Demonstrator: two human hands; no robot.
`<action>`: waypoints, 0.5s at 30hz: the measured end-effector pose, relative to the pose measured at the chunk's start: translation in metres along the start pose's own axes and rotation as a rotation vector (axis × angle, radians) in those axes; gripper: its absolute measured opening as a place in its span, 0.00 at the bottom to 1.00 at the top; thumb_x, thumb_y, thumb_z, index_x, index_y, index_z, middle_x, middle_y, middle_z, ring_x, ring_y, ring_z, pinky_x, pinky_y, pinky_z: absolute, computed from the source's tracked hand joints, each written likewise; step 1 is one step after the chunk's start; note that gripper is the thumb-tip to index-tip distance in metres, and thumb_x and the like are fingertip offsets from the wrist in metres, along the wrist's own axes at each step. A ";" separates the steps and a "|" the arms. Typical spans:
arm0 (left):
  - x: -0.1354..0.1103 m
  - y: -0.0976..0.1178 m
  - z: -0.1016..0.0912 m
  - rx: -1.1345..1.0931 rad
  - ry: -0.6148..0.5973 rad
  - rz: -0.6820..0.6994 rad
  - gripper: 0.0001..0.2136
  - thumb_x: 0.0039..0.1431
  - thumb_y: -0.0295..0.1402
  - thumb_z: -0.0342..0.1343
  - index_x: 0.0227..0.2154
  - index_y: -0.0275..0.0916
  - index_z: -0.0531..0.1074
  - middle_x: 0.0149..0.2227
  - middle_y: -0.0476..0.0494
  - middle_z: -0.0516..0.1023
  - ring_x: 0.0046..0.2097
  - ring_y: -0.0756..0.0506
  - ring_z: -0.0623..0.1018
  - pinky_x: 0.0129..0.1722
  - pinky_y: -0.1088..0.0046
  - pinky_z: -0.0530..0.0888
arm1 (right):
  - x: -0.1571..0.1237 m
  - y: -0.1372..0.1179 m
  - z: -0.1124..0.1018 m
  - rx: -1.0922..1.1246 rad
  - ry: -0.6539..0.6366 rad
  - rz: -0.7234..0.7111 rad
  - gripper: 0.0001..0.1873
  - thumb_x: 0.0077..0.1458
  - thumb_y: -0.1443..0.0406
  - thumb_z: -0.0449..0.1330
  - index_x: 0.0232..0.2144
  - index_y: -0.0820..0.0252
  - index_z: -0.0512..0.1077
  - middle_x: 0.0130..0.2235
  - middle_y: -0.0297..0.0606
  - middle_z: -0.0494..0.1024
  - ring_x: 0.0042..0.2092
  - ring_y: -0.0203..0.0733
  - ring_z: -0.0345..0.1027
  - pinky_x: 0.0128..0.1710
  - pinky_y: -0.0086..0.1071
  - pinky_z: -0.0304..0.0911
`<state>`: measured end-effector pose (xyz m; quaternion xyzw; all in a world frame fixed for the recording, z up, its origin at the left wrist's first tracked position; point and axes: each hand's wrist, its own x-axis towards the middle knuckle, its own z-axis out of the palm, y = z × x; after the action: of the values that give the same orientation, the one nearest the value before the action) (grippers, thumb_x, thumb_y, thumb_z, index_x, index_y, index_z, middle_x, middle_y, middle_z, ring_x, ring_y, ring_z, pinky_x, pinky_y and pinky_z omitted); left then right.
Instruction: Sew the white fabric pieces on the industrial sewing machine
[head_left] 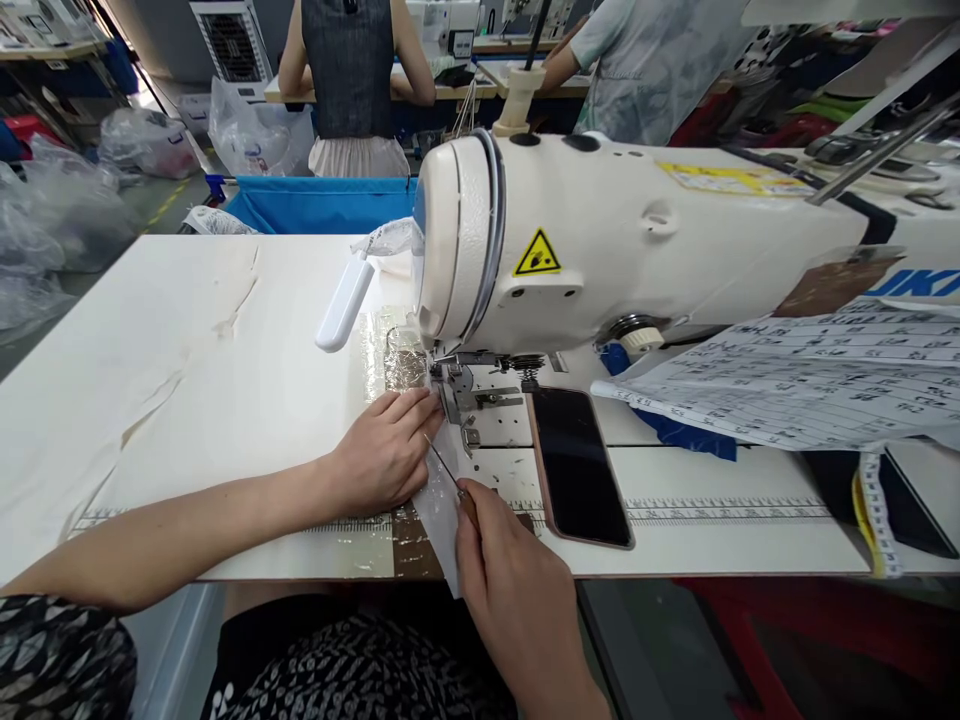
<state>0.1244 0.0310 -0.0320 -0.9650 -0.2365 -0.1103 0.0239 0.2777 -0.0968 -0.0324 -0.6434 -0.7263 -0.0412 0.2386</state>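
A white fabric strip (437, 510) runs from the sewing machine (600, 230) past the counter's front edge (675, 574). The left hand (386, 455) rests palm-down, fingers together, on it; the right hand (514, 570) pinches 1 awl (444, 465).

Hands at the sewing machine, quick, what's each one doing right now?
Left hand: on the sheer white fabric; whether it's pinching can't be told.
Right hand: closed, holding an awl.
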 end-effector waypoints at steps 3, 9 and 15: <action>-0.001 0.001 0.000 -0.007 0.014 0.013 0.23 0.65 0.31 0.45 0.59 0.19 0.65 0.61 0.25 0.67 0.63 0.32 0.65 0.60 0.55 0.65 | 0.002 0.000 0.002 0.007 0.003 0.002 0.17 0.70 0.69 0.41 0.46 0.64 0.69 0.37 0.42 0.82 0.34 0.38 0.78 0.28 0.27 0.65; -0.002 0.001 0.001 -0.003 0.031 0.023 0.23 0.66 0.31 0.44 0.57 0.19 0.66 0.59 0.26 0.69 0.63 0.33 0.66 0.60 0.56 0.65 | 0.007 0.002 0.006 -0.002 0.021 -0.005 0.17 0.69 0.70 0.42 0.46 0.66 0.69 0.38 0.43 0.83 0.32 0.39 0.78 0.27 0.28 0.64; 0.002 -0.004 0.002 0.004 0.012 -0.012 0.23 0.66 0.32 0.44 0.58 0.22 0.65 0.61 0.26 0.66 0.63 0.33 0.64 0.61 0.53 0.63 | 0.015 0.002 0.009 -0.020 0.006 -0.015 0.16 0.68 0.70 0.43 0.45 0.65 0.70 0.35 0.41 0.83 0.30 0.39 0.78 0.24 0.28 0.62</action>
<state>0.1242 0.0356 -0.0334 -0.9628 -0.2425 -0.1160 0.0264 0.2765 -0.0797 -0.0350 -0.6401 -0.7299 -0.0519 0.2340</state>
